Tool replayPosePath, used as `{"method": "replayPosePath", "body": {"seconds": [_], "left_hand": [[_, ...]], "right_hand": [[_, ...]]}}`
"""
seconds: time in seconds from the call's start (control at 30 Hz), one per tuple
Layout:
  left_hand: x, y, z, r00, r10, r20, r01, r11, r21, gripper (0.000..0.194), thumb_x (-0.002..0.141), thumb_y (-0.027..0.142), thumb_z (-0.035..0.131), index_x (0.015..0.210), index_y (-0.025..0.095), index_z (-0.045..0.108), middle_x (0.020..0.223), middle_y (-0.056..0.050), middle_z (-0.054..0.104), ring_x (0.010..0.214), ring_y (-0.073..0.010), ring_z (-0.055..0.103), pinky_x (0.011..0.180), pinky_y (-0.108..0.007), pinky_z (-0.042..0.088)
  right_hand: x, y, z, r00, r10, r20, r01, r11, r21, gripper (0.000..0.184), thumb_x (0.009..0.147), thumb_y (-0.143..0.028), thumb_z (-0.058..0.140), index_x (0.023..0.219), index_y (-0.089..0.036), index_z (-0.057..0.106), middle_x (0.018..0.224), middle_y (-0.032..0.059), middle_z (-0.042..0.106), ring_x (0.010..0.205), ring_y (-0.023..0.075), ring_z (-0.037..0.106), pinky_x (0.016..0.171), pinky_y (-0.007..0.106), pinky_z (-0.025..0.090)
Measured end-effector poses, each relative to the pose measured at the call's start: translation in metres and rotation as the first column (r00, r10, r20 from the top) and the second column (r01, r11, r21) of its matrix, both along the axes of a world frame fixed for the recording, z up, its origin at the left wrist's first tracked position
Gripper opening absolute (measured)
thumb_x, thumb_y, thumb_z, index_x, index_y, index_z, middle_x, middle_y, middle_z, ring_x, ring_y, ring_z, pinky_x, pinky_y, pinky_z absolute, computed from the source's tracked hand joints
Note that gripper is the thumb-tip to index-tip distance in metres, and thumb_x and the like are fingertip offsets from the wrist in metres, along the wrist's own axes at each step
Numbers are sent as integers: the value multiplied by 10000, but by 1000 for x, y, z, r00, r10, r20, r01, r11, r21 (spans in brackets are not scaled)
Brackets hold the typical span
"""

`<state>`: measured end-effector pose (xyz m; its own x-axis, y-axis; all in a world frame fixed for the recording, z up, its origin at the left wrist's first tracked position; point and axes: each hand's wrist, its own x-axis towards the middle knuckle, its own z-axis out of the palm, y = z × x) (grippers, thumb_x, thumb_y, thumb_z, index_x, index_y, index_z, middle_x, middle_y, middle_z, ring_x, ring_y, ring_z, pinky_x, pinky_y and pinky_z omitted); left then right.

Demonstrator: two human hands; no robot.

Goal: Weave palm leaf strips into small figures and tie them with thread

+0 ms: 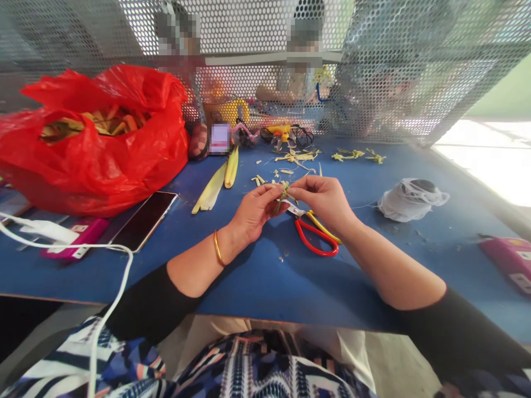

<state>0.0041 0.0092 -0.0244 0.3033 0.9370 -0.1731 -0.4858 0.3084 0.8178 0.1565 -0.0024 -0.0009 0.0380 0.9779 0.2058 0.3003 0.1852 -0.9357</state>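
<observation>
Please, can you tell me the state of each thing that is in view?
Left hand: pinching the green piece.
Right hand: pinching at its edge.
Scissors: lying down, blades partly hidden; open or closed unclear.
Red bag: open, with leafy strips inside.
Large phone: flat, screen dark.
Small screen: lit.
White roll: loosely wrapped.
Gold bracelet: worn.

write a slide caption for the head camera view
Two hands, the left and right, work a small green leaf piece above red-and-yellow-handled scissors on a blue table.
</observation>
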Motion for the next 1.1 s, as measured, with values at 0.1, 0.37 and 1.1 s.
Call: {"method": "replayPosePath", "body": {"seconds": [0.1, 0.37, 1.1], "left_hand": [[2, -1, 0, 999, 32, 14, -32, 999, 4, 193, 652, 194, 824, 761, 149, 671, 707, 12, 697, 629, -89, 645, 692, -243, 538], [5, -2, 0, 999, 49, 3, -49, 999, 3, 183, 636, 134, 825, 762, 131, 692, 695, 1, 704, 631, -90, 649, 749, -268, 558], [0, -1, 5, 998, 38, -46, -40, 997, -62, 190, 707, 211, 822, 742, 145, 647, 643, 20, 671, 576, -84, 619, 678, -233, 524]], "right_hand": [[0, 0, -2, 998, -24, 66, 21, 999, 37, 161, 711, -303, 665, 626, -166, 659, 595, -10, 607, 605, 123, 488, 634, 299, 396], [-3, -6, -5, 911, -172, 374, 44, 944, 326, 202, 773, -199, 605, 575, -193, 564, 654, 11, 623, 654, 147, 518, 659, 299, 369], [-2, -1, 1, 985, 126, -119, -137, 987, -86, 290, 605, -415, 819, 716, -185, 682, 717, 11, 696, 694, 151, 600, 698, 313, 472]]}}
